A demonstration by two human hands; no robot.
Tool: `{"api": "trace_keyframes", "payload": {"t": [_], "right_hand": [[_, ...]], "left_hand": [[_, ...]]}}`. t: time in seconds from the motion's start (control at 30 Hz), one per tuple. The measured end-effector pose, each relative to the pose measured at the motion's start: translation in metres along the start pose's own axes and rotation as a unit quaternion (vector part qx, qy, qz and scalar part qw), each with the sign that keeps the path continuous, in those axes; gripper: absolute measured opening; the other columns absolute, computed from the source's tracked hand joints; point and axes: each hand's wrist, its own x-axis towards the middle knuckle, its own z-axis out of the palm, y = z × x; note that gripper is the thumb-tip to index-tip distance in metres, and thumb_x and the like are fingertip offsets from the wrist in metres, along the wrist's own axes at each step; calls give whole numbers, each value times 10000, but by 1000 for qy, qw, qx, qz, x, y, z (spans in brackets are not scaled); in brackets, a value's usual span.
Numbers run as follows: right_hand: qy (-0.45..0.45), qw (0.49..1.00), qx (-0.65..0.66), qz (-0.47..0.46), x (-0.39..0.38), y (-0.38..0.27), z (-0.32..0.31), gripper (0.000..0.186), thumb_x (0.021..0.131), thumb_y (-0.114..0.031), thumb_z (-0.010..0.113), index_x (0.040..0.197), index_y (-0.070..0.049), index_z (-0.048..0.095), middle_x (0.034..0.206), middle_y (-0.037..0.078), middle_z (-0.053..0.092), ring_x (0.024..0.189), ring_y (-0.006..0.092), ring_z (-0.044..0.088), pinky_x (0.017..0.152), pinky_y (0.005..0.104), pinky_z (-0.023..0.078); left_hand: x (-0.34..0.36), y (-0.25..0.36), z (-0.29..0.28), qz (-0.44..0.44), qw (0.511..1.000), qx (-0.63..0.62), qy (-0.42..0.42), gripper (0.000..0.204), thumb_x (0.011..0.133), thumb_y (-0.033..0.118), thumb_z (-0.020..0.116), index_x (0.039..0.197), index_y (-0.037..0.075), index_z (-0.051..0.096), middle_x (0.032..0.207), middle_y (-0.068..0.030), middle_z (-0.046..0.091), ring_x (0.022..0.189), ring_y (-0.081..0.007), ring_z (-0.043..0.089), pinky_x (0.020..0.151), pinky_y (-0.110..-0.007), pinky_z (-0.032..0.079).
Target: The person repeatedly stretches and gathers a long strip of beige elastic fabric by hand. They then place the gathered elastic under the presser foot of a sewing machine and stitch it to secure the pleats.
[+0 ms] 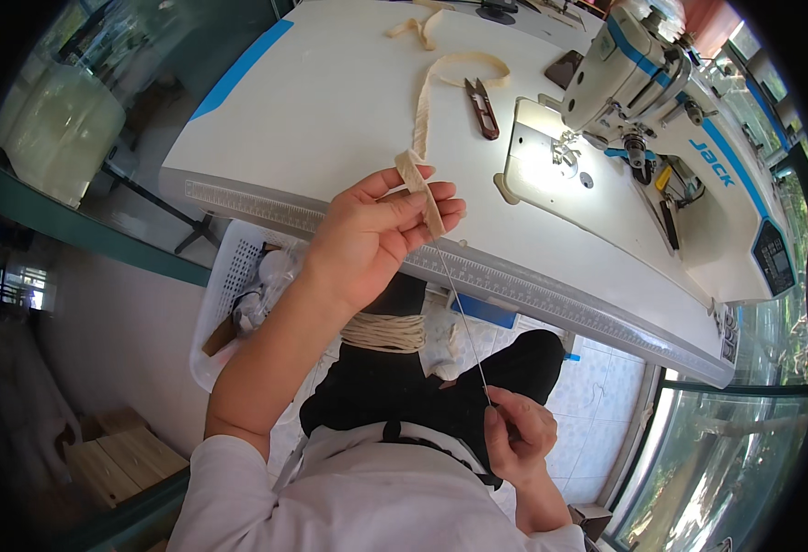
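My left hand is closed on a narrow cream fabric strip, pinched between thumb and fingers over the table's front edge. From there the strip runs back across the white tabletop and curls into a loop. A thin, taut thread or wire stretches from the strip's near end down toward my lap; which of the two it is, I cannot tell. Its lower end is pinched between the thumb and forefinger of my right hand, above my right thigh. Thread snips with dark red handles lie right of the strip.
A white and blue sewing machine, its lamp lit, stands at the right. A ruler scale runs along the table's front edge. Below hangs a white plastic basket of odds and ends. A coil of cream cord lies by my left leg.
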Motion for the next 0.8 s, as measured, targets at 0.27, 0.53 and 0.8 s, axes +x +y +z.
{"api": "trace_keyframes", "payload": {"t": [0.27,0.53,0.8], "right_hand": [[7,999,-30,-11,-9,-1,-5,219,746,44,617,958,43,673,640,67,589,462,112,467,454,238,346],[2,1000,-24,-6,-8,3,0,212,744,52,612,948,48,671,681,86,625,455,110,464,450,235,351],[-4,1000,-26,-1,-5,5,1,207,750,50,615,950,53,669,661,73,608,448,107,454,444,237,337]], "left_hand": [[-2,3,4,42,997,47,36,221,926,8,536,1135,-57,568,1100,-202,631,1062,-321,626,982,-417,506],[-2,2,-3,44,997,46,43,208,925,13,538,1116,-64,569,1100,-211,630,1055,-329,629,974,-418,513],[-2,0,-5,43,997,53,40,192,928,15,536,1098,-65,575,1094,-213,631,1054,-333,629,975,-428,512]]}}
